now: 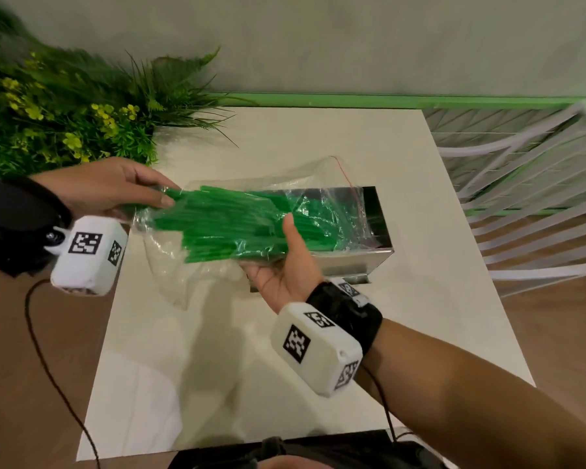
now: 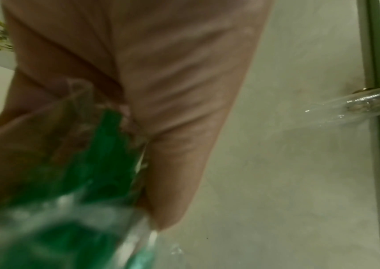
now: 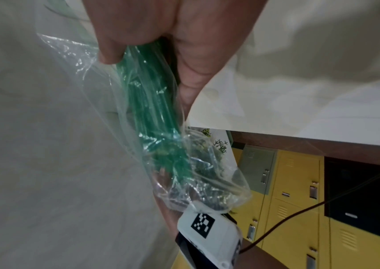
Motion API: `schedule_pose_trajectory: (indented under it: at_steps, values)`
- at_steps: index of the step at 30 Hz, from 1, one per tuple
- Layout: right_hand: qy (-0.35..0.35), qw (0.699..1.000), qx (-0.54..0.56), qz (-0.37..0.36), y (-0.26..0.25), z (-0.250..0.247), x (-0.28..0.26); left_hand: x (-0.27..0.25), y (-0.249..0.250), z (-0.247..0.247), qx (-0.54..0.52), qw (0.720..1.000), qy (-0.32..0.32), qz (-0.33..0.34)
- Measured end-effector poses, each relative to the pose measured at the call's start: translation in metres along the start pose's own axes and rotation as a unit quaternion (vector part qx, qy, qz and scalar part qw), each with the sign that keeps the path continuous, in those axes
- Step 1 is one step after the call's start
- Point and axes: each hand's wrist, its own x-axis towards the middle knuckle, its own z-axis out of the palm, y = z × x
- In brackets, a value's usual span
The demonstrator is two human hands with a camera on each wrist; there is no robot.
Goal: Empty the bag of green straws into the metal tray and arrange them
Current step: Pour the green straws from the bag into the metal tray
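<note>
A clear plastic bag (image 1: pixel 197 262) full of green straws (image 1: pixel 230 225) hangs lengthwise above the white table, its right end over the metal tray (image 1: pixel 376 262). My left hand (image 1: pixel 132 187) pinches the bag's left end with the straw tips inside. My right hand (image 1: pixel 285 262) cradles the bundle from below, thumb pressed on top. The left wrist view shows blurred straws (image 2: pixel 87 174) in plastic against the fingers (image 2: pixel 173 145). In the right wrist view my fingers (image 3: pixel 184 54) grip the bag (image 3: pixel 152 127) around the straws.
The white table (image 1: pixel 285 367) has a green plant (image 1: pixel 65 113) at its back left corner and a white wire chair (image 1: pixel 528 198) to its right. Wood floor lies on both sides. Yellow lockers (image 3: pixel 299 200) show in the right wrist view.
</note>
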Motion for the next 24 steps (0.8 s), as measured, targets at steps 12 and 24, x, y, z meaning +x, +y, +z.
schedule_pose_trajectory:
  at_steps: [12,24]
  values:
    - [0.05,0.998,-0.015,-0.039,-0.003,-0.006,0.017,0.015,-0.02,-0.01,-0.098,0.988,0.118,-0.012]
    - [0.084,0.986,-0.132,0.054,-0.001,-0.011,0.013,0.007,-0.036,0.066,-0.325,0.889,0.308,0.095]
